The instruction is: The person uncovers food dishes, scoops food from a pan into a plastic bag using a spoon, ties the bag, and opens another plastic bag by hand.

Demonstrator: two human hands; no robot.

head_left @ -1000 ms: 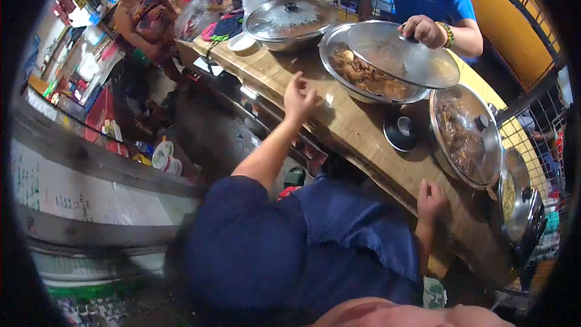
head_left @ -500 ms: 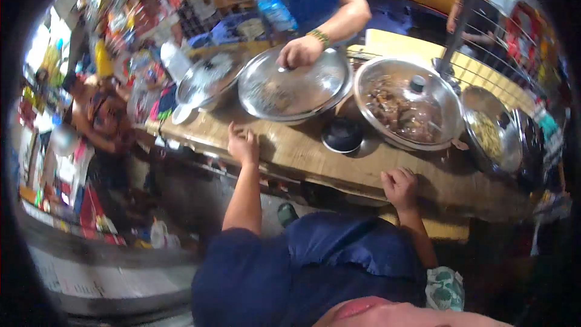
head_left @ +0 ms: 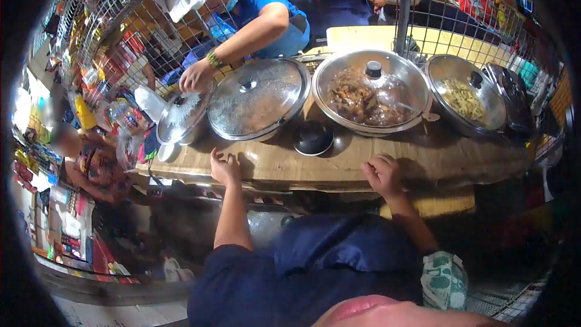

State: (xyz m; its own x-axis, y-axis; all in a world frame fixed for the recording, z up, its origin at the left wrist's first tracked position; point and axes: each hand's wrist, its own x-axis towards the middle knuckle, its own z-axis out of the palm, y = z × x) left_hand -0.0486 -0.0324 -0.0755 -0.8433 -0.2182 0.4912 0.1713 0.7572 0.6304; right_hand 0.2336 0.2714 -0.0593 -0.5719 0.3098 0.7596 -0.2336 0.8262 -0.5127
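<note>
My left hand rests at the front edge of the wooden table, fingers bent but apart, holding nothing. It is just in front of a large pot with a glass lid, fogged on the inside. My right hand lies on the same edge, loosely curled with the thumb apart and nothing visible in it. Between my hands and farther in sits a small black bowl. Beyond my right hand stands a lidded pot of dark brown stewed food. Another person's hand is over a smaller glass-lidded pot.
On the right are a lidded pan of pale yellowish food and a dark covered container. A white spoon-like piece lies at the table's left end. Wire mesh rises behind. Another person is at the left.
The other person's hand has gone from the large glass lid leftward to the smaller pot. My view has shifted. My right thumb now stands apart from the fingers; both hands stay at the table edge.
</note>
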